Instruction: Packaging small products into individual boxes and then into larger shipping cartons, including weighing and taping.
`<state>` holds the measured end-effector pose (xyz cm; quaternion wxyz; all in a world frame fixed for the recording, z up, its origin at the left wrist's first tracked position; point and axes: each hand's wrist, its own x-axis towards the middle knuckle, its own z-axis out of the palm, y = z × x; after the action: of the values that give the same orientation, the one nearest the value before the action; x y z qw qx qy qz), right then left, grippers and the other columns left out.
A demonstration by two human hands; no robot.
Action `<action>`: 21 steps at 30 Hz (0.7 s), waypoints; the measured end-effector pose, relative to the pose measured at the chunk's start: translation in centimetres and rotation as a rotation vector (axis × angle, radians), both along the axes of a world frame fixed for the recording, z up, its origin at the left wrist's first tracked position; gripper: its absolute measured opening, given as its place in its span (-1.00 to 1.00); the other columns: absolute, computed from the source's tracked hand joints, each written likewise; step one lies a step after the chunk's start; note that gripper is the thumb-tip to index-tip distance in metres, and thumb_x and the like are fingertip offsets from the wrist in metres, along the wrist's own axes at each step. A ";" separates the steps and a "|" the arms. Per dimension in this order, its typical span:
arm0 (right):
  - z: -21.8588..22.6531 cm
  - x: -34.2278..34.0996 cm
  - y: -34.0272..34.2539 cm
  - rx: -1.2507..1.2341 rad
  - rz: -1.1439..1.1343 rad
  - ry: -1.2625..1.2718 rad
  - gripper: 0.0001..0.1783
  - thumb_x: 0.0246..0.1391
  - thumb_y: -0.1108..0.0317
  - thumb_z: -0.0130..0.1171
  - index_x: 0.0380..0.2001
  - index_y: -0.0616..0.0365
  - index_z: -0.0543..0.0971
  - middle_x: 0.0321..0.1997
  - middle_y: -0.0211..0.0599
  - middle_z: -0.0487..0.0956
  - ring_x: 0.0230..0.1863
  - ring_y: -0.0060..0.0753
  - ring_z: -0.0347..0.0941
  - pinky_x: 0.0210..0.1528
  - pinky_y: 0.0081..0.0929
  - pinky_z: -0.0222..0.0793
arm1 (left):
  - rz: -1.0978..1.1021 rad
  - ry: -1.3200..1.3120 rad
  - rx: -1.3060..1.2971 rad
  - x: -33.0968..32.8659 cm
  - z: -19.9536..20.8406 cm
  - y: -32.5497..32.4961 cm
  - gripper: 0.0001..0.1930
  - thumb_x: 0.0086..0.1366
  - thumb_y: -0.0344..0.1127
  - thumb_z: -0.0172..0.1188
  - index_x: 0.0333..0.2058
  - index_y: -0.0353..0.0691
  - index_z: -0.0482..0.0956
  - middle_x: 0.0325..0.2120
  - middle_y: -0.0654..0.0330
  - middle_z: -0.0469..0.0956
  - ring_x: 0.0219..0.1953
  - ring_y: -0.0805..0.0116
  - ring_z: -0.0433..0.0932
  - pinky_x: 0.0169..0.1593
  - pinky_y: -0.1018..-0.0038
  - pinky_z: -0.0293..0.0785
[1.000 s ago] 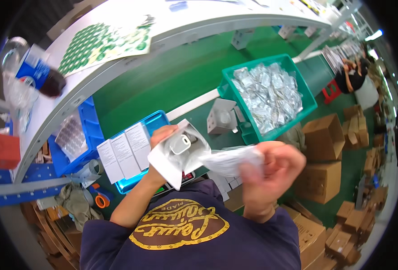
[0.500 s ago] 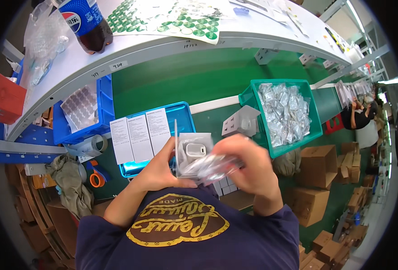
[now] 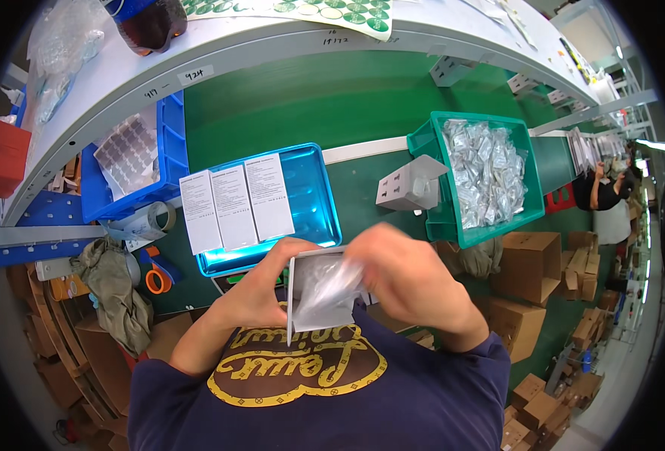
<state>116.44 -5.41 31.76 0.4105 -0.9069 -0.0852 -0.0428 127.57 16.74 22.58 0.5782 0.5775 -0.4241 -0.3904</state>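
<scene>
My left hand grips a small open white box in front of my chest, fingers wrapped round its left side. A crinkled clear plastic bag lies partly inside the box's opening. My right hand, smeared a little by motion, pinches the upper right end of that bag at the box's mouth. What lies deeper in the box is hidden by the bag. Just beyond, a shiny blue tray bears three white printed boxes side by side.
A green bin full of clear-bagged pieces stands at the right, with another open white box beside it. Orange-handled scissors and a blue crate are at the left. A shelf with a cola bottle spans the far side. Cardboard boxes stand at right.
The box has tilted in my left hand, and the bag has gone from above it into its opening. The white piece seen inside before is now covered. The view has shifted slightly.
</scene>
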 end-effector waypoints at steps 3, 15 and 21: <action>-1.8 0.1 0.1 -0.159 -0.355 -0.354 -0.63 -0.12 0.77 0.07 -0.18 0.25 0.43 -0.24 -0.07 0.48 -0.30 -0.10 0.48 -0.27 -0.35 0.43 | 0.024 -0.118 0.003 0.0 -0.2 0.7 -0.04 -0.23 -0.27 0.63 0.16 -0.24 0.27 0.06 0.05 0.38 0.14 0.14 0.41 0.22 0.30 0.32; 2.6 0.2 -1.4 -0.005 0.167 0.022 -0.50 -0.22 0.41 0.23 -0.07 0.00 0.66 -0.49 -0.36 0.35 -0.50 -0.31 0.36 -0.48 -0.49 0.26 | 0.048 0.283 0.036 0.9 -0.8 1.8 -0.11 -0.16 -0.28 0.60 0.15 -0.22 0.28 0.07 0.11 0.36 0.15 0.25 0.39 0.20 0.34 0.31; 0.0 1.7 0.7 -0.186 0.122 -0.055 -0.84 -0.03 0.29 0.36 -0.36 0.05 0.64 -0.55 -0.36 0.34 -0.55 -0.35 0.33 -0.51 -0.41 0.24 | -0.087 0.092 0.002 1.1 -0.5 1.8 -0.12 -0.16 -0.29 0.59 0.15 -0.25 0.28 0.06 0.10 0.36 0.14 0.25 0.40 0.21 0.35 0.29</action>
<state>118.12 -4.66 31.73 0.3238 -0.9326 -0.1552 -0.0346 128.68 18.55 22.11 0.5790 0.5405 -0.4216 -0.4415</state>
